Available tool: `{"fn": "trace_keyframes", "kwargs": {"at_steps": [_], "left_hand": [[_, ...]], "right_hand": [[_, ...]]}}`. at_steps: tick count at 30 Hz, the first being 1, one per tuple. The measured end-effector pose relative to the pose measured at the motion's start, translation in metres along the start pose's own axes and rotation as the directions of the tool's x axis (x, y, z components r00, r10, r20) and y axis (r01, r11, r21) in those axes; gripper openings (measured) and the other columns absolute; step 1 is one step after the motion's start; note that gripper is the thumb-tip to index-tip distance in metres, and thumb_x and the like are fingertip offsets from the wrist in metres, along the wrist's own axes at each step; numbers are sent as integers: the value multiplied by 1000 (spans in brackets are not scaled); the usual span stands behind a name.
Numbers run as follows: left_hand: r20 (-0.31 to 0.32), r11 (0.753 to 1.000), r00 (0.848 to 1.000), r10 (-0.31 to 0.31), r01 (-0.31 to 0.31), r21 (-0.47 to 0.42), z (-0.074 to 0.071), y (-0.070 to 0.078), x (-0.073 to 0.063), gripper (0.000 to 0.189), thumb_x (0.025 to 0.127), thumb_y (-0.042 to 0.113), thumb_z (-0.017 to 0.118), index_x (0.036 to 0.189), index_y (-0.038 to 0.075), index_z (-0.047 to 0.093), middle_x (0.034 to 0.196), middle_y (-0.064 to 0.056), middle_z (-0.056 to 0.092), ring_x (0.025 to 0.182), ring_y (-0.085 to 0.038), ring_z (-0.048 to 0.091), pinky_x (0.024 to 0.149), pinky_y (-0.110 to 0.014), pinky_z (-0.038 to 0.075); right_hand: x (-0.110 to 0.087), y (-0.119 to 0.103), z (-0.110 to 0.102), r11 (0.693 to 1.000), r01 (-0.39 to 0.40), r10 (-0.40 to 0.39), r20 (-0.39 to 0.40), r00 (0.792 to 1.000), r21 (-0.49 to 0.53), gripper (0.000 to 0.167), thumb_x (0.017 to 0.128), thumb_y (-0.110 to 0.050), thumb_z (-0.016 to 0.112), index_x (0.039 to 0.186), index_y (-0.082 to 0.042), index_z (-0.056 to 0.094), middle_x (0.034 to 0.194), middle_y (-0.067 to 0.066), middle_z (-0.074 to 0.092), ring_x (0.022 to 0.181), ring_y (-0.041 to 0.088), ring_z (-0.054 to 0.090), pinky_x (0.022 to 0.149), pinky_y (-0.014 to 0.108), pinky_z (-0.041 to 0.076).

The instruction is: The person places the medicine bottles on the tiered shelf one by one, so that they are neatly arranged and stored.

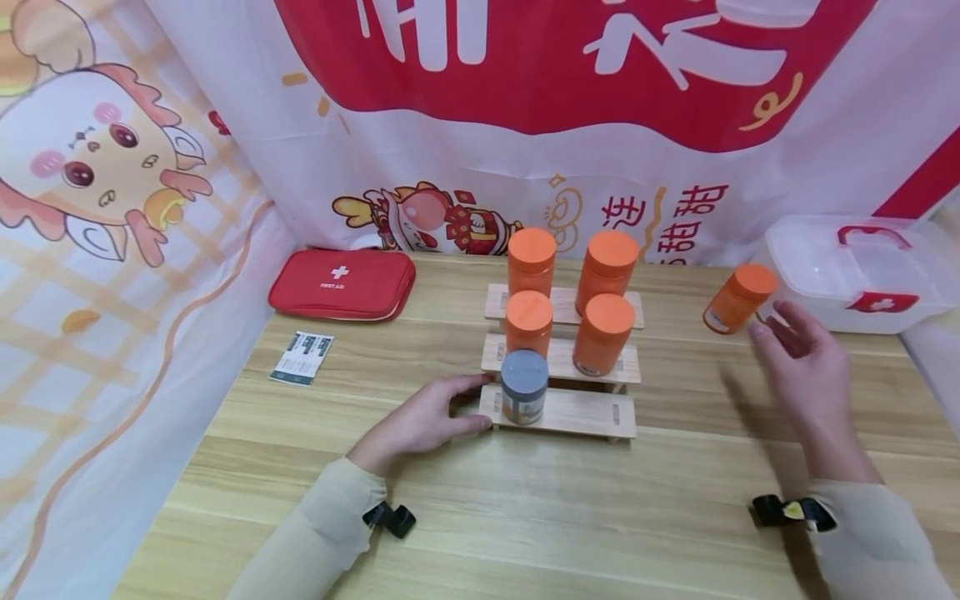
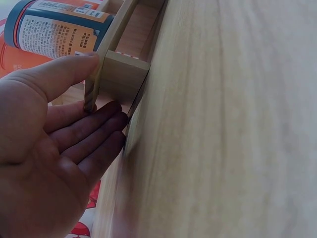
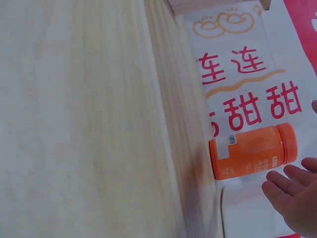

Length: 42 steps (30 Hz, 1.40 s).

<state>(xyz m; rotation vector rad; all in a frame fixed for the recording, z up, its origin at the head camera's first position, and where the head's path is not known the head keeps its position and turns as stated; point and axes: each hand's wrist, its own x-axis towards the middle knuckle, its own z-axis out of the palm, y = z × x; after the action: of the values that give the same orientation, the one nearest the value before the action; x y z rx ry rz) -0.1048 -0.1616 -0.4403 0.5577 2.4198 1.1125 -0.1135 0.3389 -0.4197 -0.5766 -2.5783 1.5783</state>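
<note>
My left hand (image 1: 425, 419) holds the left end of the lowest step of a small wooden tiered rack (image 1: 577, 414). In the left wrist view its thumb and index finger (image 2: 67, 114) sit at opposite edges of the board, the other fingers extended below. A jar with a grey-blue lid (image 1: 524, 387) stands on that step. Orange jars (image 1: 531, 315) stand in pairs on the middle and back steps. At the right, my right hand (image 1: 806, 367) is beside another orange jar (image 1: 738, 300) with fingers loosely spread. In the right wrist view a small gap separates fingertips and jar (image 3: 252, 151).
A red first aid pouch (image 1: 341, 285) lies at the back left, with a printed card (image 1: 302, 358) in front of it. At the back right stands a clear-lidded white box (image 1: 832, 308) with a red handle. A printed cloth (image 1: 450, 150) hangs behind the table.
</note>
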Motion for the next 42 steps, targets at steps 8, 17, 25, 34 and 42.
{"fn": "trace_keyframes", "kwargs": {"at_steps": [8, 17, 25, 34, 42], "left_hand": [[0, 1000, 1000, -12, 12, -3, 1, 0, 0, 67, 100, 29, 80, 159, 10, 54, 163, -11, 56, 155, -31, 49, 130, -53, 38], [2, 1000, 1000, -18, 18, -3, 0, 2, 0, 66, 100, 28, 80, 159, 11, 54, 163, -10, 56, 154, -31, 49, 130, -53, 39], [4, 1000, 1000, -10, 10, 0, 0, 1, 0, 66, 100, 28, 79, 158, 10, 55, 162, -11, 57, 154, -32, 50, 129, -54, 40], [9, 1000, 1000, -3, 4, -5, 0, 0, 0, 66, 101, 31, 79, 158, 9, 54, 162, -12, 57, 153, -32, 50, 129, -54, 39], [8, 1000, 1000, -11, 11, -3, 0, 0, 0, 66, 101, 30, 79, 159, 10, 54, 162, -11, 57, 153, -31, 51, 129, -54, 40]], "right_hand": [[18, 0, 4, 1000, -26, 26, 6, 1000, 10, 75, 105, -57, 60, 170, -44, 26, 180, -12, 26, 165, 26, 32, 126, 27, 39], [38, 0, 13, 999, 11, -11, -18, 1000, 39, 75, 106, -51, 62, 170, -42, 25, 180, -7, 28, 163, 27, 36, 124, 23, 41], [52, 0, 17, 999, -30, 31, -32, 999, 32, 77, 104, -57, 62, 170, -43, 26, 180, -3, 28, 164, 29, 34, 132, 48, 35], [60, 0, 18, 997, -71, 72, -59, 996, 23, 76, 102, -59, 63, 169, -42, 32, 178, -3, 34, 162, 27, 38, 131, 46, 37], [63, 0, 18, 992, -104, 107, -43, 993, 73, 76, 100, -60, 65, 168, -46, 32, 177, -7, 34, 163, 25, 37, 131, 45, 38]]}}
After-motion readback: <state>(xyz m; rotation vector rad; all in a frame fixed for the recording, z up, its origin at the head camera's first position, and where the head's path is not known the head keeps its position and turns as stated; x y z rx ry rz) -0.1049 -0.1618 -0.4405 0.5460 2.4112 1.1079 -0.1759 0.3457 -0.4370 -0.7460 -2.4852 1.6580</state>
